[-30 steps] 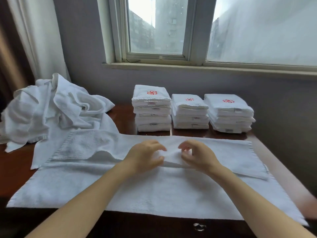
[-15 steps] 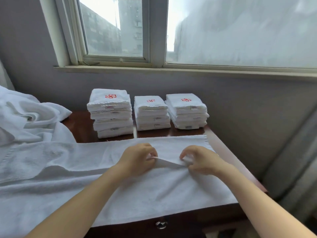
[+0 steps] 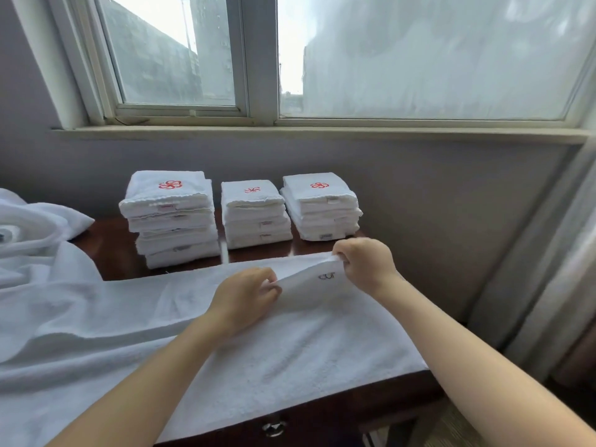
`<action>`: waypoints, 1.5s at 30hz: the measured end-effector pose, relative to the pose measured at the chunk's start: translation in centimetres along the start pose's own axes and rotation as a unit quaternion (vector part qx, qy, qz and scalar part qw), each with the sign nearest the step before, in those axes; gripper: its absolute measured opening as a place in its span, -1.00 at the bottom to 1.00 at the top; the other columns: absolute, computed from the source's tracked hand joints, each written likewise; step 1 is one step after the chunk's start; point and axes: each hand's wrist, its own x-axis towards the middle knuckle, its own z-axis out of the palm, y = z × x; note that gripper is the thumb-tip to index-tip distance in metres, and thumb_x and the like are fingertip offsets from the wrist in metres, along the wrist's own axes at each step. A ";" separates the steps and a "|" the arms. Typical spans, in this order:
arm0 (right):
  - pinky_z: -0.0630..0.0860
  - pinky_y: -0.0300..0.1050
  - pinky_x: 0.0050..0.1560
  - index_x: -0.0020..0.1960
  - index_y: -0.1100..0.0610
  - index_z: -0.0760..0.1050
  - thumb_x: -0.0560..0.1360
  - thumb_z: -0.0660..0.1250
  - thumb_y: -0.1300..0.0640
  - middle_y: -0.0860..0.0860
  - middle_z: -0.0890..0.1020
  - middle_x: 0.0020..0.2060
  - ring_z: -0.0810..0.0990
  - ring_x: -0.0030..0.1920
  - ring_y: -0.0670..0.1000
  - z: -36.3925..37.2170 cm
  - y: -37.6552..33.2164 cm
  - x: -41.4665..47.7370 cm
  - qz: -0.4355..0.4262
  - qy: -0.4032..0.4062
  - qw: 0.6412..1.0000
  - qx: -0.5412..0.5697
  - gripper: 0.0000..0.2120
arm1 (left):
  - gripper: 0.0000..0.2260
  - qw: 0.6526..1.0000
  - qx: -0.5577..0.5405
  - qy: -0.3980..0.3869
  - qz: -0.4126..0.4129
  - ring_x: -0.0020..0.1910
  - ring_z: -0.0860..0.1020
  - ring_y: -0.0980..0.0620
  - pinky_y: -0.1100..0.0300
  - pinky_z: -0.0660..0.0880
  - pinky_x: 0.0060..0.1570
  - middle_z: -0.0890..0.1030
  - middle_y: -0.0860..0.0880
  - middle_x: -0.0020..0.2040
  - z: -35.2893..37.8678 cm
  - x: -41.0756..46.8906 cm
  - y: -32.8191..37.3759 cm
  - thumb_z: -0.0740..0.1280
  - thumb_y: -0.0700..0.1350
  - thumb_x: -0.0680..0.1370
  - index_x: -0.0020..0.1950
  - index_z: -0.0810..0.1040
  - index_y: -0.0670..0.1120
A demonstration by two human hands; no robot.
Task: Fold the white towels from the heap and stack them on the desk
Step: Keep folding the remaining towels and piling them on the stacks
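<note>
At far left, a heap [image 3: 32, 227] of loose white towels sits on the desk [image 3: 109, 250], partly out of frame. Further back by the wall are the left stack [image 3: 167, 217] (tallest), middle stack [image 3: 254, 214] and right stack [image 3: 322, 208], folded, red emblems on top. A towel [image 3: 290, 350] is spread flat across the desk front, hanging over the near edge above the drawer knob [image 3: 273, 429]. Left hand [image 3: 245, 295] is knuckles up, fingers curled, pinching the towel's far edge between thumb and fingertips. The raised flap runs taut rightward and has a small dark mark [image 3: 326, 276]. Right hand [image 3: 364, 266] has its fingers curled, pinching the same edge near the corner, lifted off the desk. Curtain [image 3: 554, 285] at far right.
</note>
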 end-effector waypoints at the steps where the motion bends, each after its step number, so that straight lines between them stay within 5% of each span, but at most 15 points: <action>1: 0.23 -0.15 -0.26 -0.13 0.08 0.64 0.38 0.23 0.36 -0.02 0.66 -0.24 0.55 -0.17 0.13 -0.1 0.0 0.5 -0.007 0.021 1.000 0.005 -0.73 | -0.88 1.000 -0.001 -0.003 -0.006 -0.10 0.53 0.04 0.13 0.43 -0.18 0.63 0.11 -0.07 0.1 0.2 0.1 0.32 0.04 0.58 0.01 0.56 0.02; 7: 0.30 -0.16 -0.17 -0.14 0.10 0.68 0.38 0.24 0.37 0.01 0.68 -0.23 0.56 -0.16 0.13 -1.2 -0.3 1.6 -0.017 0.084 0.996 0.023 -0.71 | -0.87 1.000 -0.009 -0.004 -0.024 -0.12 0.54 -0.02 0.08 0.48 -0.17 0.63 0.07 -0.07 -0.1 1.0 0.7 0.36 0.03 0.54 -0.05 0.44 0.05; 9: 0.31 -0.17 -0.13 -0.07 0.04 0.68 0.42 0.23 0.30 -0.03 0.68 -0.15 0.55 -0.09 0.12 -1.5 0.0 1.1 0.007 0.001 1.000 -0.018 -0.70 | -0.86 0.999 -0.018 -0.031 -0.014 0.01 0.57 -0.01 0.04 0.51 -0.05 0.64 0.08 0.04 -0.2 0.8 0.9 0.38 0.03 0.53 -0.06 0.44 0.05; 11: 0.37 -0.13 0.06 -0.01 0.01 0.66 0.43 0.24 0.23 -0.06 0.67 -0.06 0.55 -0.03 0.07 -1.8 0.4 0.6 0.043 -0.164 0.984 -0.061 -0.72 | -0.81 0.996 -0.029 -0.084 -0.006 0.10 0.55 0.04 0.03 0.50 0.06 0.63 0.11 0.11 -0.2 0.5 1.0 0.36 0.16 0.51 -0.09 0.44 0.09; 13: 0.36 -0.04 0.22 0.04 0.03 0.65 0.40 0.31 0.10 -0.06 0.66 -0.04 0.56 -0.05 0.01 -2.3 0.8 0.3 0.071 -0.323 0.943 -0.040 -0.74 | -0.62 0.991 -0.028 -0.133 0.003 0.11 0.54 0.08 0.07 0.49 0.06 0.61 0.12 0.15 -0.2 0.6 1.4 0.23 0.40 0.45 -0.09 0.47 0.10; 15: 0.40 -0.09 0.22 0.23 -0.01 0.58 0.36 0.38 -0.10 -0.06 0.62 0.10 0.55 0.11 -0.01 -2.7 0.8 0.4 0.091 -0.382 0.920 0.011 -0.55 | -0.43 0.986 -0.030 -0.164 0.009 0.13 0.54 0.06 0.09 0.48 0.05 0.59 0.09 0.19 0.0 1.0 2.0 0.03 0.52 0.42 0.01 0.51 0.10; 18: 0.30 0.01 0.42 0.44 0.05 0.40 0.54 0.23 -0.10 -0.01 0.44 0.42 0.36 0.43 0.06 -1.6 -0.1 1.0 0.082 -0.323 0.942 0.049 -0.50 | -0.55 0.986 -0.039 -0.160 -0.005 0.27 0.49 0.08 0.13 0.41 0.17 0.53 0.11 0.32 0.9 2.1 2.3 0.09 0.33 0.59 0.29 0.49 0.10; 23: 0.32 0.00 0.33 0.26 0.21 0.43 0.64 0.04 0.14 0.12 0.47 0.29 0.40 0.35 0.14 3.5 -1.8 0.0 0.046 -0.266 0.959 0.085 -0.70 | -0.52 0.976 0.050 -0.210 0.035 0.58 0.03 0.09 0.09 -0.07 0.53 0.11 0.07 0.60 3.1 3.5 1.6 0.10 0.17 0.65 0.57 0.20 0.12; 28: -0.14 0.00 0.54 0.59 0.10 0.08 0.68 -0.05 -0.01 0.03 0.06 0.59 -0.02 0.58 -0.03 6.3 -0.6 0.9 0.040 -0.233 0.969 0.075 -0.50 | -0.45 0.972 0.099 -0.214 0.022 0.59 -0.15 0.06 -0.15 -0.26 0.52 -0.04 0.10 0.62 4.5 5.1 0.9 0.02 0.29 0.61 0.58 0.03 0.24; 35: -0.19 0.00 0.54 0.61 0.02 0.01 0.66 -0.05 -0.04 0.00 0.00 0.60 -0.09 0.58 -0.04 6.8 1.8 2.1 0.029 -0.238 0.968 0.072 -0.47 | -0.41 0.967 0.127 -0.220 0.001 0.58 -0.24 -0.10 -0.26 -0.35 0.45 -0.13 0.08 0.62 6.4 7.2 1.6 -0.04 0.36 0.55 0.56 -0.10 0.32; 45: -0.18 -0.02 0.55 0.60 -0.01 0.03 0.66 -0.02 -0.05 -0.03 0.00 0.60 -0.08 0.58 -0.07 5.4 7.5 1.0 0.033 -0.245 0.966 0.071 -0.48 | -0.40 0.972 0.102 -0.211 -0.005 0.58 -0.24 -0.15 -0.27 -0.33 0.46 -0.11 0.03 0.63 9.1 8.3 7.1 -0.02 0.31 0.56 0.59 -0.04 0.24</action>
